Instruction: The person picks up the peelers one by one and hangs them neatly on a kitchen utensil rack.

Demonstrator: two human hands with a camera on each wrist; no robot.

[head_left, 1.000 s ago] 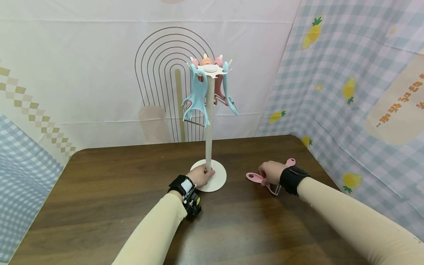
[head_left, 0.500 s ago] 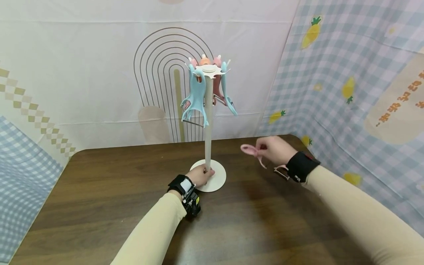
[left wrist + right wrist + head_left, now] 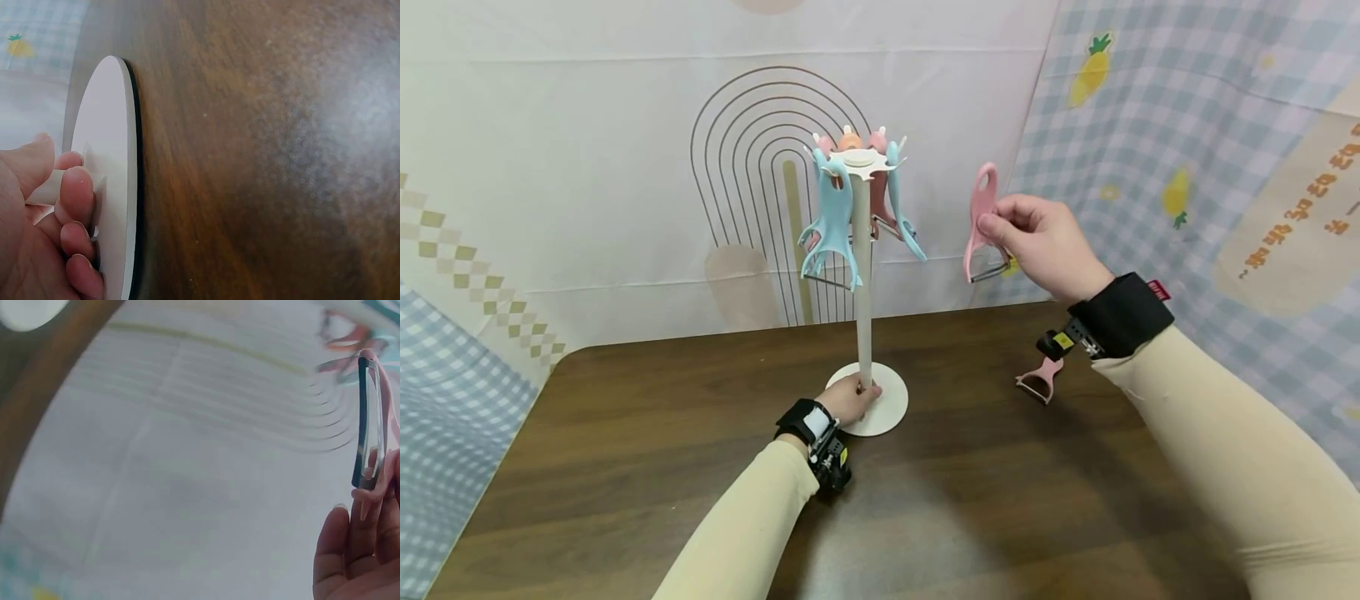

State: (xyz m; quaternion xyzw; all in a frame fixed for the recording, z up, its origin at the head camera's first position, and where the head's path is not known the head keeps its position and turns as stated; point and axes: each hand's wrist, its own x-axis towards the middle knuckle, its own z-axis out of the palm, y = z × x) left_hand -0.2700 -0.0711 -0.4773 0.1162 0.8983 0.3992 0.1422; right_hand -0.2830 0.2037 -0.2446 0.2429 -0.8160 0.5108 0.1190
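A white stand (image 3: 864, 317) with a round base and a crown of hooks stands upright on the table. My left hand (image 3: 847, 399) grips the foot of its pole just above the base (image 3: 106, 131), fingers curled round it. To the right of the stand, my right hand (image 3: 1047, 242) pinches a pink peeler (image 3: 982, 204) in the air, its holed handle end up and blade (image 3: 370, 425) down. Blue peelers (image 3: 833, 221) hang from the hooks at the front and right, with pink and orange ones (image 3: 850, 140) behind.
Another pink peeler (image 3: 1043, 379) lies on the brown table (image 3: 647, 450) below my right wrist, partly hidden by the wrist camera. A pale printed cloth (image 3: 602, 200) hangs behind the table, and a checked cloth (image 3: 1150, 125) lines the right side.
My right hand has picked one pink peeler off the table, lifted it to near hook height and turned it handle up. The other peeler stays lying there. My left hand keeps its grip.
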